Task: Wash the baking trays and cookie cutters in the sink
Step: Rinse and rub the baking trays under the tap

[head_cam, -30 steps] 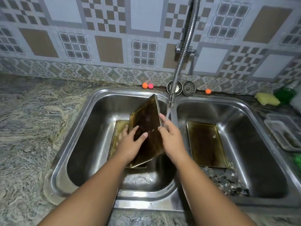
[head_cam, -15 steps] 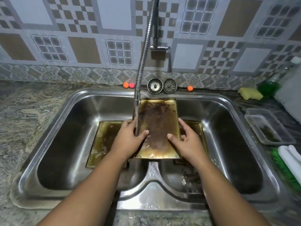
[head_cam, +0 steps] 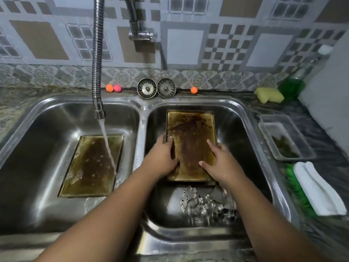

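1. The stained tray [head_cam: 190, 133] lay in the basin right of the sink divider [head_cam: 140, 129]. The cookie cutters [head_cam: 205, 207] were heaped on that same side, nearer the person.
2. The left hand [head_cam: 162, 157] curled round the tray's rim on the divider side. The right hand [head_cam: 221, 163] lay spread on the rim away from the divider, thumb and forefinger straight on the tray floor.
3. The step looked like setting the tray down. It was best lowered level and released evenly, clear of the cutters.
4. Running water [head_cam: 107, 144] fell left of the divider onto a second tray [head_cam: 90, 167].
5. The held tray faced open side up. Its long axis ran parallel to the divider, with one short end toward the wall and the other toward the person.
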